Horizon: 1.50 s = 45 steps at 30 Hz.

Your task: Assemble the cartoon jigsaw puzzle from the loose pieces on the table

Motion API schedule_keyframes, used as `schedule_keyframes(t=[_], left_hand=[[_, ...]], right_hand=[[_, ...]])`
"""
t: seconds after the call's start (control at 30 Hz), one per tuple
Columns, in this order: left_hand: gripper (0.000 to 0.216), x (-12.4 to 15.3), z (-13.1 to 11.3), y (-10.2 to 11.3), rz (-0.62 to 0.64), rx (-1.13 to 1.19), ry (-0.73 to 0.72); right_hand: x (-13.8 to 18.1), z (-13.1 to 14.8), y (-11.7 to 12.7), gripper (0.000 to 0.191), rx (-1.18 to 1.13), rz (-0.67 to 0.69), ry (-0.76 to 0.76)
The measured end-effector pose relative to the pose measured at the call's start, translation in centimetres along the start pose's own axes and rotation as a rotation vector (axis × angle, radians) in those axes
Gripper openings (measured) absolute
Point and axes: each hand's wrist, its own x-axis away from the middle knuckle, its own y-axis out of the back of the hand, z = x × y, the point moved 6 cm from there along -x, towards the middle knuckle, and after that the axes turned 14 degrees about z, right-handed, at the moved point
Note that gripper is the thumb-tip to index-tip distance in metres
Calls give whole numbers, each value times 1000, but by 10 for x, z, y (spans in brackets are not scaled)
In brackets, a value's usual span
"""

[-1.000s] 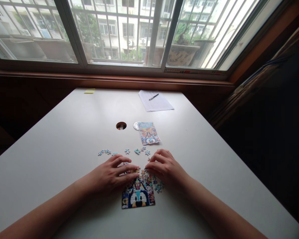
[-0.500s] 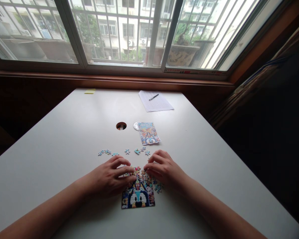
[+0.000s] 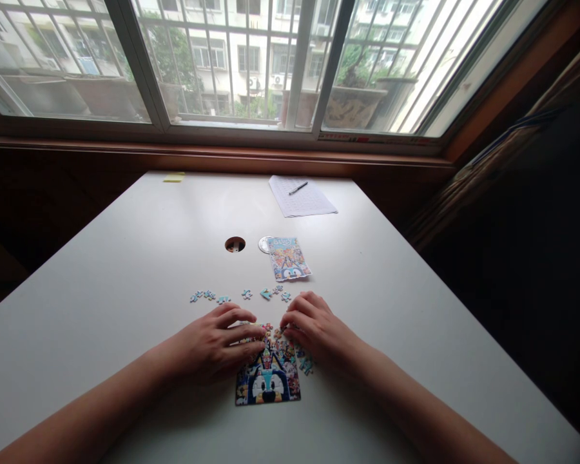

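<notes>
A partly assembled jigsaw puzzle (image 3: 269, 380) with a blue cartoon dog's face lies flat on the white table, its upper edge uneven. My left hand (image 3: 222, 339) rests over its upper left side, fingers stretched out and apart on the pieces. At the upper right edge, my right hand (image 3: 314, 325) has thumb and fingertips pinched around a small puzzle piece (image 3: 278, 333). Several loose pieces (image 3: 306, 366) lie beside the puzzle's right side, partly under that hand. Beyond both hands, more loose pieces (image 3: 247, 294) form a scattered row.
A picture card (image 3: 290, 260) with the same dog design lies past the row, partly over a round silver disc (image 3: 263, 245). A round hole (image 3: 234, 245) opens in the table (image 3: 101, 296). Farther back are paper sheets (image 3: 302, 205) with a pen (image 3: 298, 188) and a yellow strip (image 3: 174, 177).
My left fingers have shifted slightly along the puzzle's upper edge, uncovering more of a loose piece beyond them. My right hand keeps its pinch, nearly still.
</notes>
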Motion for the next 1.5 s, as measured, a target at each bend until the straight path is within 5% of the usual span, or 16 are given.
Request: schedule_keyframes(t=[0.93,1.5], left_hand=[[38,-1,0,0,-2,11,-7],[36,0,0,-1,-12,3,-7]], right_hand=[[0,-2,-5,7,-29,22,-40],[1,1,-3,6,-113,-29,61]])
